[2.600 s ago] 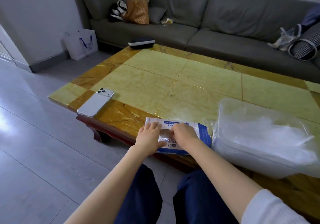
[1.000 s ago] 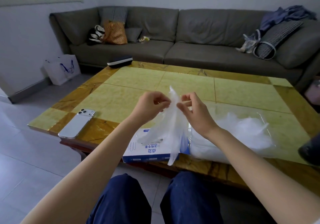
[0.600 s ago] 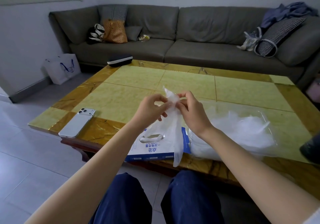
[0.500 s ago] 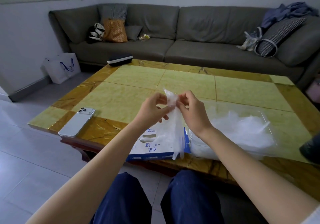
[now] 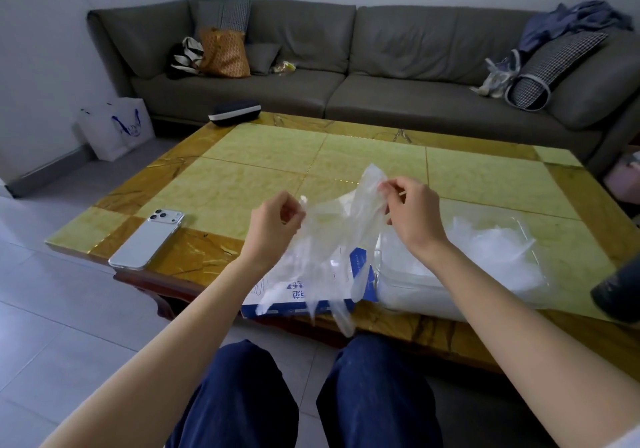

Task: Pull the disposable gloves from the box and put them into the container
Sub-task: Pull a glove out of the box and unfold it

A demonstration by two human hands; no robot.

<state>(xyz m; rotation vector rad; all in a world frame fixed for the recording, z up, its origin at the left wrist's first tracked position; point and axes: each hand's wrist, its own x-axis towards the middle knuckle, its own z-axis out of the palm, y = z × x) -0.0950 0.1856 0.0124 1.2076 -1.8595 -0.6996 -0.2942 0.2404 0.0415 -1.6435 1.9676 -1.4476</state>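
Plastic gloves (image 5: 332,239): thin, clear, stretched in the air between both hands above the table's near edge, their loose ends dangling over the box.
Left hand (image 5: 273,225): at 9 o'clock of the gloves, fingers curled closed, pinching one corner of the film.
Right hand (image 5: 414,215): at 3 o'clock of the gloves and a little higher, thumb and fingertips pinched on the opposite corner.
Box (image 5: 304,295): blue and white, lying flat at the table's near edge, partly veiled by the hanging gloves.
Container (image 5: 485,274): clear plastic, touching the box at its 3 o'clock side, holding a heap of gloves.
Table (image 5: 242,177): yellow marble-patterned top.
Phone (image 5: 147,239): white, face down, well apart at 9 o'clock of the box.
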